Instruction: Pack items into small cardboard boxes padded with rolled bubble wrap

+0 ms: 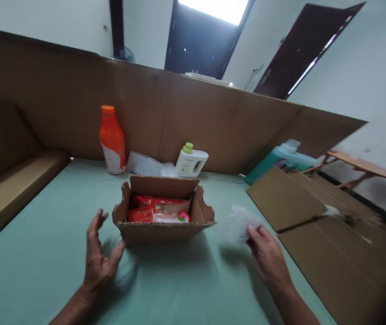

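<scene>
A small open cardboard box (162, 230) stands on the green table (37, 253), with red and pink packets (155, 211) inside. My left hand (98, 253) hovers just left of the box with spread fingers, holding nothing. My right hand (266, 255) is to the right of the box, its fingertips on a blurred piece of bubble wrap (238, 224).
Behind the box stand an orange bottle (112, 141), a white bottle with a green cap (190, 161) and more bubble wrap (145, 164). A teal bottle (281, 159) lies at right. Flat cardboard (321, 230) covers the right side, and a tall cardboard wall (213, 117) runs behind.
</scene>
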Demonstrator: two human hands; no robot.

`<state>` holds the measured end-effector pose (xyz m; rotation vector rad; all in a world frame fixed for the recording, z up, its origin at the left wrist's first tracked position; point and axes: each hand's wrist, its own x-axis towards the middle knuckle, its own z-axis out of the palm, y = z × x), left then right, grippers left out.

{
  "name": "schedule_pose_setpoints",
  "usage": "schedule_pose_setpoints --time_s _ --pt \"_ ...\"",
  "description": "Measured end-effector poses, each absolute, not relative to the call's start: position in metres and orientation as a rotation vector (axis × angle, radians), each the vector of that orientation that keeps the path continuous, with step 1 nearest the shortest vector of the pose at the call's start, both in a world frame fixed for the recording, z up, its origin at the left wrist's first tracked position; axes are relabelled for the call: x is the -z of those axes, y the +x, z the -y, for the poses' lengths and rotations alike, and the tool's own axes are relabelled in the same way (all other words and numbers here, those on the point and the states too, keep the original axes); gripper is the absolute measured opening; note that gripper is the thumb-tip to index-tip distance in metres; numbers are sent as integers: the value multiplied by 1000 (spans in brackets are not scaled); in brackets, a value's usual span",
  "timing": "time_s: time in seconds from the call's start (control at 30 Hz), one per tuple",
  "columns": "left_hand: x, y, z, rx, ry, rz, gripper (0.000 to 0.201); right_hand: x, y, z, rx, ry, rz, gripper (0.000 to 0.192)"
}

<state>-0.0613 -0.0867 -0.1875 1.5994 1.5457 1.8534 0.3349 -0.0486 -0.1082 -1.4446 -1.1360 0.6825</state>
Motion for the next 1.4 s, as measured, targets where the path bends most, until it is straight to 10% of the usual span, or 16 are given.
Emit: schedule_pose_setpoints --time_s 0.23,0.43,0.77,1.1,1.4 --pt "148 -8 165 -1498 1697 -1567 40 140 250 132 -1514 -1173 723 40" --pt "174 19 198 -1306 1178 -1429 53 156 176 143 -1788 -982 947 42" --pt "164 24 180 -1201 790 -1481 84 172 191 170 -1494 -1132 1344 82" --pt "159 -28 185 -1608 1113 -1561 57 139 223 150 -966 -1431 1312 25" --pt "133 9 176 -1059 2423 -1320 28 152 262 125 -539 -1700 1654 44"
